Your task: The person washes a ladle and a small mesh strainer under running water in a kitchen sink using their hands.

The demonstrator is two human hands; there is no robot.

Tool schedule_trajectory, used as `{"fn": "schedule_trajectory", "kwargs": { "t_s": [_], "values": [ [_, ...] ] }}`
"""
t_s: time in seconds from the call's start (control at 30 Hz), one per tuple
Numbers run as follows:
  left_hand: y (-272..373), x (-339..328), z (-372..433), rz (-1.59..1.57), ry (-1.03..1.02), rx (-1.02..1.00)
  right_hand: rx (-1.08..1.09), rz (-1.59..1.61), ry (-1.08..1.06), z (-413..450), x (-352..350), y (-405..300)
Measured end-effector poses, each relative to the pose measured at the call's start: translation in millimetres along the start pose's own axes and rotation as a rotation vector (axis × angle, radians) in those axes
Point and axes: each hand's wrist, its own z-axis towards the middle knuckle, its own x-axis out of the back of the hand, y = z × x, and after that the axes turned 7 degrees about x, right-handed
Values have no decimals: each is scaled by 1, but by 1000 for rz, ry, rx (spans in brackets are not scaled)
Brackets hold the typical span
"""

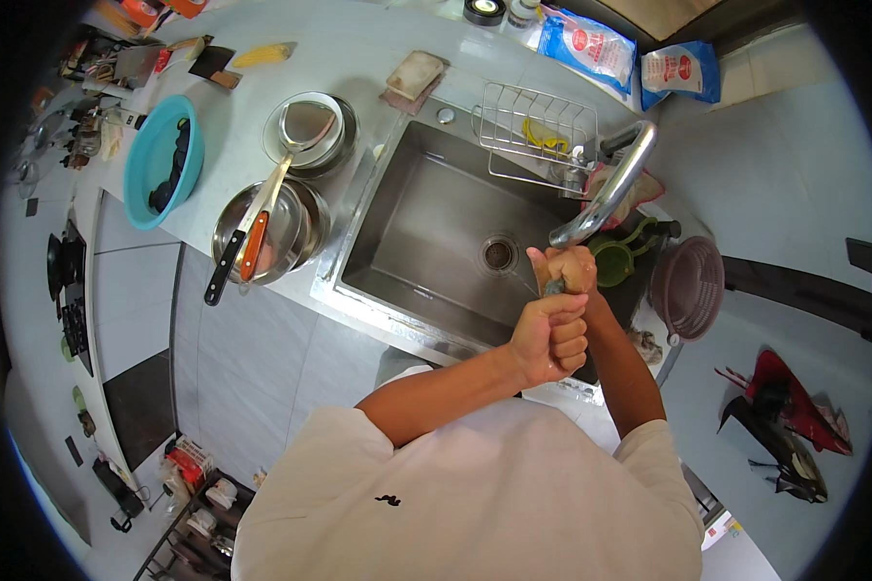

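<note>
Both hands are over the right side of the steel sink (443,218), just below the end of the chrome faucet (610,185). My left hand (554,338) is closed in a fist, with my right hand (568,269) directly above it, its fingers curled and thumb sticking out. A small piece of greyish-green cloth (554,287) shows between the two fists, gripped by both; most of it is hidden in the hands. A thin line of water seems to fall beside them. The drain (498,253) lies to their left.
Left of the sink stand stacked steel bowls (309,218) with a cleaver (225,265) across them, and a turquoise basin (136,174) with dark pieces. A wire rack (538,120) stands behind the sink. At the right are a green strainer (612,263) and a purple plastic basket (687,289).
</note>
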Motion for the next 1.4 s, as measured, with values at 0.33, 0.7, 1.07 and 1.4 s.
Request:
{"fn": "schedule_trajectory", "kwargs": {
  "t_s": [0.33,0.7,1.07,1.4],
  "values": [
    [69,65,-23,973,685,89,-361,-167,-848,-41,17,0],
    [134,158,-62,1705,1010,-219,-920,-98,-824,-84,44,-51],
    [63,13,-142,2582,1256,-863,-935,200,-593,-87,34,-81],
    [118,-62,-276,2705,2249,-1205,-973,285,-552,-87,3,-93]
  ]
}}
